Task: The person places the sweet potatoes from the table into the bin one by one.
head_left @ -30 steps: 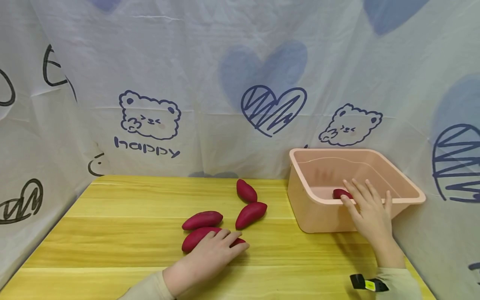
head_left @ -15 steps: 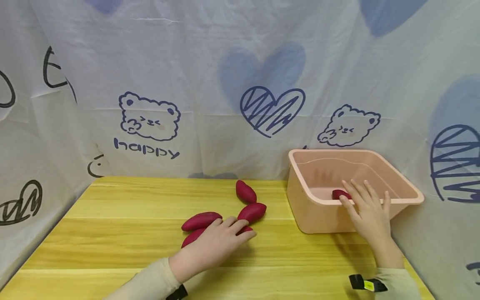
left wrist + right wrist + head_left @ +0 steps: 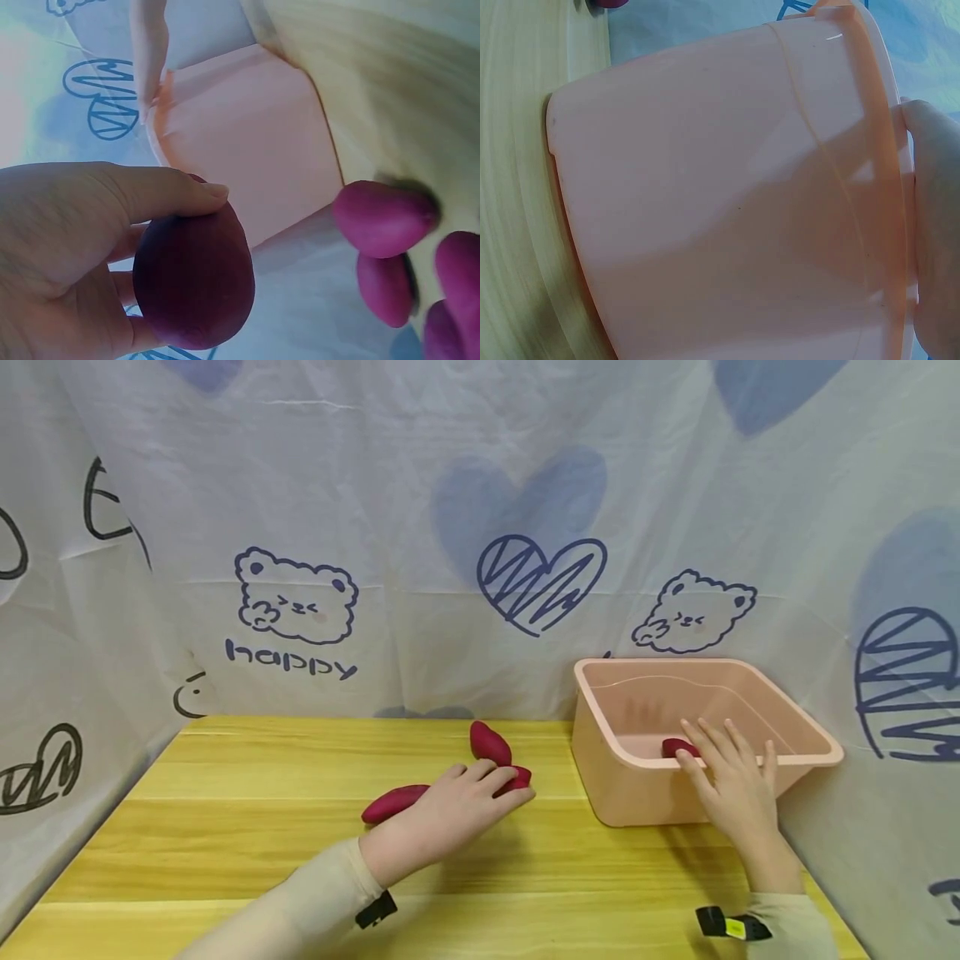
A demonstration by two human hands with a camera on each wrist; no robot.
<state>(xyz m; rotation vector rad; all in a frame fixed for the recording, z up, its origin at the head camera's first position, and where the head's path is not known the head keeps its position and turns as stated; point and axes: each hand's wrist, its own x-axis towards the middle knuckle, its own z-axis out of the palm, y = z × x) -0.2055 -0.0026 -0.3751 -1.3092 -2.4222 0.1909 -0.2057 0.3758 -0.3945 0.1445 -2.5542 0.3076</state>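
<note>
My left hand [image 3: 453, 814] is raised over the table, holding a dark red sweet potato [image 3: 196, 281] between its thumb and fingers. In the head view, that hand mostly hides the held piece. Just beyond it lies another sweet potato [image 3: 490, 743]; one more [image 3: 393, 803] shows to the left of the knuckles. At the right, a pink plastic bin [image 3: 645, 793] has a single sweet potato [image 3: 678, 747] visible inside. My right hand [image 3: 738, 797] rests over the bin's near rim, fingers extended inward.
The wooden table [image 3: 247, 827] ends at a patterned white cloth [image 3: 420, 635] behind it and at both sides. Several loose sweet potatoes, one of them [image 3: 386, 217] nearest the bin in the left wrist view, lie grouped left of the bin.
My left hand has lifted the front sweet potato and carried it up and to the right, over the others. The right hand has stayed on the bin's rim.
</note>
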